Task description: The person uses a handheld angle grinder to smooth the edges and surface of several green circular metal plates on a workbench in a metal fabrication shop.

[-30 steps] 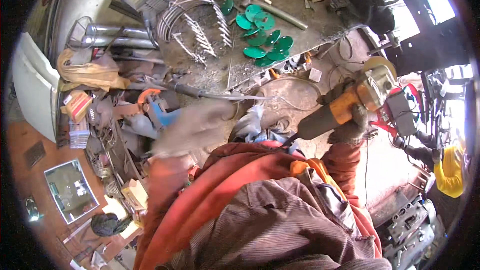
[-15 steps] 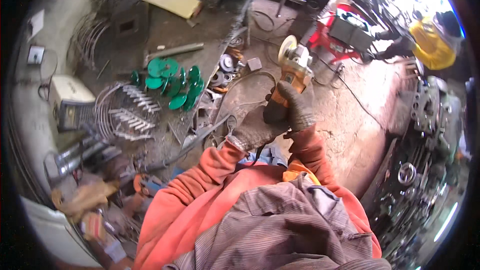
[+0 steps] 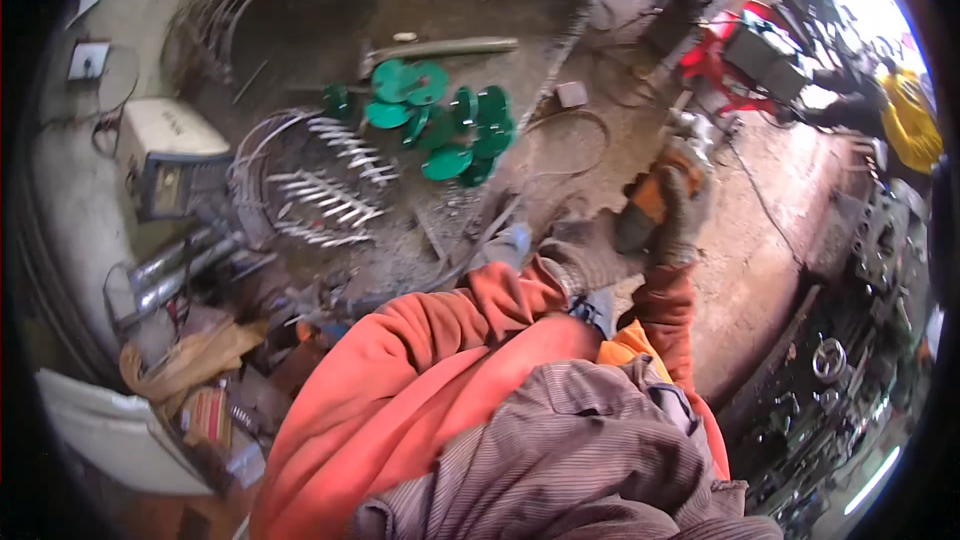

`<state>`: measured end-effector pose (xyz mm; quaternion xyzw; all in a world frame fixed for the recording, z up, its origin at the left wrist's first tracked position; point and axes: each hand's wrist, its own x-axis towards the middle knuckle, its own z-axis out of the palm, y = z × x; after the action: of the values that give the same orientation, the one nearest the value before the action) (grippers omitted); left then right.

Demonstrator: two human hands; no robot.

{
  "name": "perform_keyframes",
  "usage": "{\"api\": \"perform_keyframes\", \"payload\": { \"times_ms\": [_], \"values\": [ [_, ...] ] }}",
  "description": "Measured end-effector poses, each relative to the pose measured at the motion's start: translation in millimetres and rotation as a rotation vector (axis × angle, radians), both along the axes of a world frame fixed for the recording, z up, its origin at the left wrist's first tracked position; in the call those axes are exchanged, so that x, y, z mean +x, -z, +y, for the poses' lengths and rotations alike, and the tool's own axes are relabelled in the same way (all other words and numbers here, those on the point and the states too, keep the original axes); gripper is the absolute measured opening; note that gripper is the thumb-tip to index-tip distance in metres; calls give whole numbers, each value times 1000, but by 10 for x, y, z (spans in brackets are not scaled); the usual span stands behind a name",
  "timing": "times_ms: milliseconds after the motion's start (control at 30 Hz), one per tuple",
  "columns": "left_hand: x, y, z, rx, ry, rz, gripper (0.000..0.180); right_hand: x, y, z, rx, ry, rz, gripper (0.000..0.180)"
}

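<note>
An orange and black angle grinder (image 3: pixel 648 200) is in front of me, its metal head (image 3: pixel 692 130) pointing away. My right hand (image 3: pixel 686 208), in a dark knitted glove, is closed round the grinder's body. My left hand (image 3: pixel 592 248), gloved the same way, is closed at the grinder's rear end, its fingertips partly hidden behind the tool. The head is blurred, and I cannot make out its disc. Several green round discs (image 3: pixel 447 162) lie on the floor to the left, beyond my left hand.
Rows of short metal bars (image 3: pixel 345 155) lie left of the green discs, near a beige and grey box-shaped machine (image 3: pixel 175 145). A cable (image 3: pixel 500 225) runs across the floor. Metal parts (image 3: pixel 830 400) crowd the right side. A person in yellow (image 3: pixel 908 125) is near a red chair (image 3: pixel 710 60).
The grinder and both hands have shifted right in the picture, and the grinder's head has turned so its pale disc no longer shows. The surroundings have also slid right as the view swung.
</note>
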<state>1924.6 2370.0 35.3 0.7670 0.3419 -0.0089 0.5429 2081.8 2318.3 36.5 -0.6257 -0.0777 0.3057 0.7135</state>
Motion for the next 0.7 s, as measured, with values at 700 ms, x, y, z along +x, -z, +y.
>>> {"api": "perform_keyframes", "payload": {
  "times_ms": [700],
  "values": [
    [-818,-655,1751,403,-384,-53,14,-398,-144,-90,-89,-306,-243,81]
  ]
}}
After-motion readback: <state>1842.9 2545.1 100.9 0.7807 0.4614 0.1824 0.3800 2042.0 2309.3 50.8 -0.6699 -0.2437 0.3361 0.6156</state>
